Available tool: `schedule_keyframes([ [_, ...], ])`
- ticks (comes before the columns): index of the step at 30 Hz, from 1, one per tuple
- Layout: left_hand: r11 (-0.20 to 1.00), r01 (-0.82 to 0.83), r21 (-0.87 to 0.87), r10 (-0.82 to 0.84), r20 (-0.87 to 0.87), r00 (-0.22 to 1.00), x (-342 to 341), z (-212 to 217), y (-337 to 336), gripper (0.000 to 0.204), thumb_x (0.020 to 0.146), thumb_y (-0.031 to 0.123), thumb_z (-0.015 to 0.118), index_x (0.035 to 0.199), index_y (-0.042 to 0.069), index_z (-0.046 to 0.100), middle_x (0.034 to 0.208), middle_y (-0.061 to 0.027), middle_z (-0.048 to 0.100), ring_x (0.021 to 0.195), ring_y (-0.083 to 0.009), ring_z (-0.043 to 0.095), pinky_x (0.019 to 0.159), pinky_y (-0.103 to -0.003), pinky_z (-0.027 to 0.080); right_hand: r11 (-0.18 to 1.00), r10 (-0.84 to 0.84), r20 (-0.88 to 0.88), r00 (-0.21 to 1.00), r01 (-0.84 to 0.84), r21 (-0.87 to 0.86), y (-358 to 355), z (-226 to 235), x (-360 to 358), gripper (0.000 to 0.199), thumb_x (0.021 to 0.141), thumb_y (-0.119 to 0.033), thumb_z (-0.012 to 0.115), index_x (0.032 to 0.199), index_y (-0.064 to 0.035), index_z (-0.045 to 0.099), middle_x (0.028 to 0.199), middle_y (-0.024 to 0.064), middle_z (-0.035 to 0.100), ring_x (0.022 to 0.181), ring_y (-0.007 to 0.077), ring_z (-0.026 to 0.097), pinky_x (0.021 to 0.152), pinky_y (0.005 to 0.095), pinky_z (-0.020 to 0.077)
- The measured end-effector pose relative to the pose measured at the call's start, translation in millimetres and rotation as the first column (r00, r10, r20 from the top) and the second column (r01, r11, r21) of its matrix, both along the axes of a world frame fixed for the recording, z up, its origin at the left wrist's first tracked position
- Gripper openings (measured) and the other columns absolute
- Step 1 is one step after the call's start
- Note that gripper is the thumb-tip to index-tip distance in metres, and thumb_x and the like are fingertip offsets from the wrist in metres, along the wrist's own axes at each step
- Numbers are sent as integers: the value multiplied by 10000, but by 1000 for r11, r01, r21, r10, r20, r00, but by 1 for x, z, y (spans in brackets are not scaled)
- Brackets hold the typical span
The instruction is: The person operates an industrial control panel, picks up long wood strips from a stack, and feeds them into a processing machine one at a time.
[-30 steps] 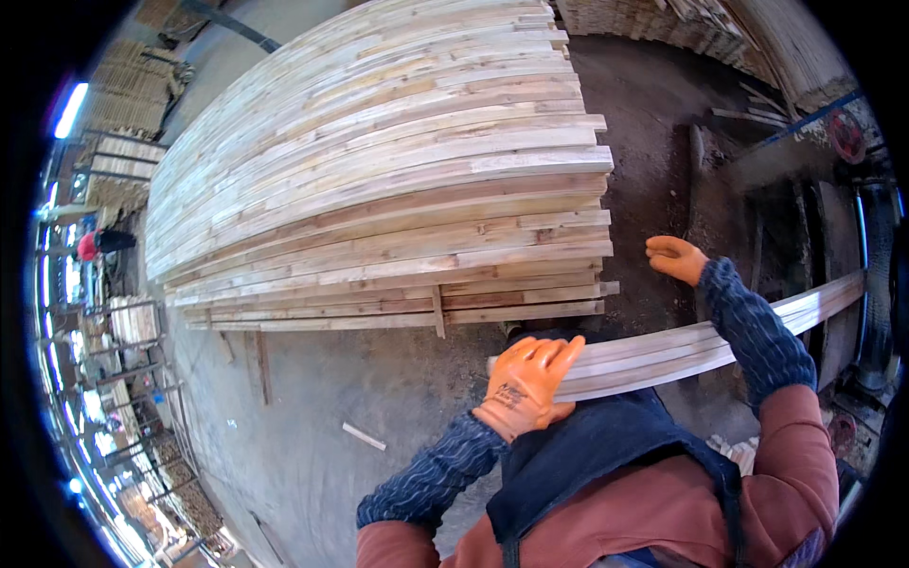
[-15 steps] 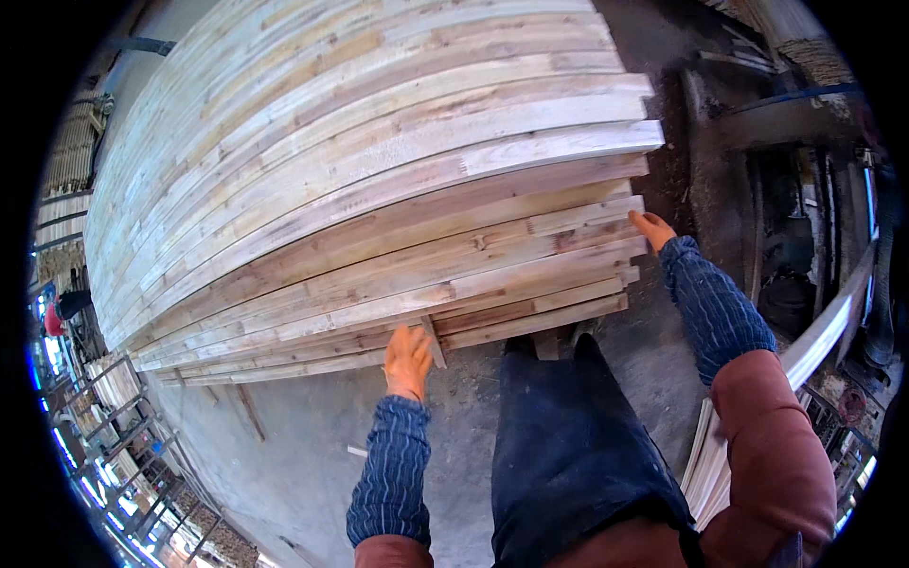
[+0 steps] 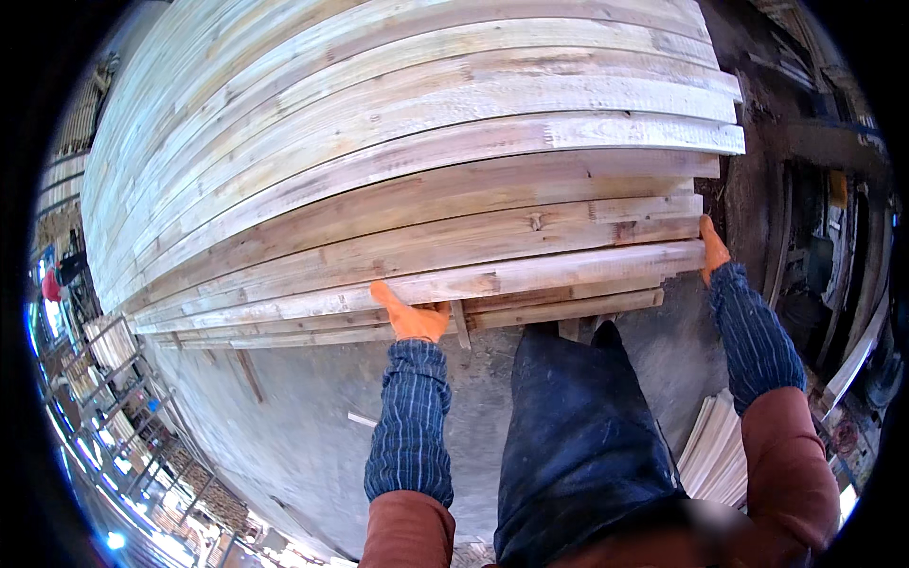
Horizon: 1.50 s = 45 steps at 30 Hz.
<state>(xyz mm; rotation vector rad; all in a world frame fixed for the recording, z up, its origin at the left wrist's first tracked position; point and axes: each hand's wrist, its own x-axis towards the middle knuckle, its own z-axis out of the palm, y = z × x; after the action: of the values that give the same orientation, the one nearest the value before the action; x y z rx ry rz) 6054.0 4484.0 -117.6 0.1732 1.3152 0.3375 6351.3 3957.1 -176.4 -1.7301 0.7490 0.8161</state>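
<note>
**Hands on the lumber stack**

Gloves are on the wood! The left hand (image 3: 409, 317), in an orange work glove, presses against the front edge of a long pale wooden board (image 3: 530, 275), fingers wrapped onto its lower edge beside a short upright spacer stick (image 3: 461, 325). The right hand (image 3: 712, 248), gloved the same, clasps that board's end at the corner, fingers closed on it. The board lies low in the tall stack of pale sawn planks (image 3: 398, 142), which fills the view. Below, the grey concrete floor (image 3: 284, 426); more loose planks (image 3: 720, 450) lie beside the right forearm.
</note>
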Motion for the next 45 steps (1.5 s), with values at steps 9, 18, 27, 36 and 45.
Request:
schedule_keyframes([
  [9,1000,-15,-28,11,-108,994,-11,25,1,861,844,801,598,1483,235,483,1480,-23,541,1344,-294,486,1077,-551,413,983,156,-22,988,-157,-94,28,74,3,598,910,-546,682,1266,-69,620,1159,79,667,1007,238,646,874,398,519],
  [18,990,-126,-61,130,65,989,-18,32,-2,870,798,724,732,1432,165,523,1417,-66,577,1280,-315,541,1068,-560,466,797,591,-91,801,-598,-83,4,78,24,508,935,-439,656,1204,-8,662,1129,103,704,1010,215,656,892,358,504],
  [27,968,-250,-3,249,70,966,-23,55,-6,937,801,817,634,1513,251,410,1318,-61,610,1183,-266,586,1010,-632,471,-295,936,-250,-249,-940,-168,58,138,37,582,876,-508,667,1255,-66,671,1262,190,692,1192,350,649,1023,400,485],
  [36,875,409,258,-471,255,845,-44,126,-157,263,1026,135,597,1268,34,570,1170,-122,643,1162,-286,607,1092,-458,481,-124,960,276,40,-825,552,327,175,-124,815,997,-551,588,1571,-25,348,1584,167,412,1462,280,372,1233,387,261],
  [45,209,779,591,-978,106,181,-83,216,-166,515,926,279,751,1363,53,600,1380,-133,621,1314,-248,558,1101,-367,444,4,991,120,61,-905,426,305,260,-169,1080,692,-440,897,1568,-74,384,1583,218,407,1447,331,412,1196,412,323],
])
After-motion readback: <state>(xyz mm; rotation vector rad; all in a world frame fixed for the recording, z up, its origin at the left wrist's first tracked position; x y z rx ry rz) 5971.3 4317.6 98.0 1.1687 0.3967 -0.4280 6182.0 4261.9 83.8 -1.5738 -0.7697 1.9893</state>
